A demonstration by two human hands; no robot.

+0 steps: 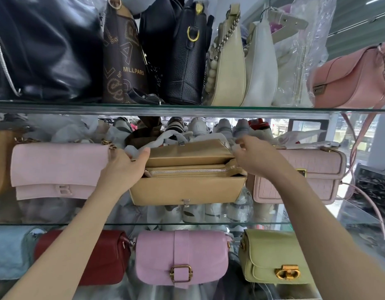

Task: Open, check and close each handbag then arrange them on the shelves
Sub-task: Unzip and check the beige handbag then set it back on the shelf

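Tan leather flap handbag [187, 187] open on the glass shelf [144, 224]
Left grip [124, 167] holds its left end; right grip [255, 158] pinches white wrapping paper [236, 146] above its right end

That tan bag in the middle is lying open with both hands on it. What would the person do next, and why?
Probably fold the flap back down and clip it. The tan bag sits on the middle glass shelf with its flap lifted and its inner zip showing. The left hand holds its left end and the right hand is at its right end, so the check looks underway.
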